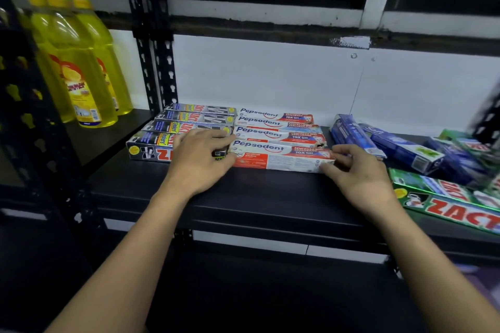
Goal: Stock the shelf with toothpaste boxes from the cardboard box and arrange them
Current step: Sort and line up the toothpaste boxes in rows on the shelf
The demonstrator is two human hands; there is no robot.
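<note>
My right hand [362, 173] pinches the right end of the front Pepsodent box [278, 158], thumb at its lower corner and fingertips over the top. My left hand [200, 162] lies spread and flat across the near black Zact boxes [151, 143] at nine o'clock from it, thumb side against its left end. The box sits on the shelf [243, 197] at the centre, nearest of a row with the other Pepsodent boxes [270, 124] at twelve o'clock behind it. To finish this well I should slide it back until its long side meets the box behind. I'd keep the left palm as a stop so both rows end flush, and use light pressure, since some box ends look dented. The loose blue boxes [400, 149] at three o'clock and the green Zact box [446, 208] at four o'clock lie askew and want sorting next. The cardboard box is out of view. My left palm hides where the two rows meet, the right edge is blurred, and small print is unreadable.
</note>
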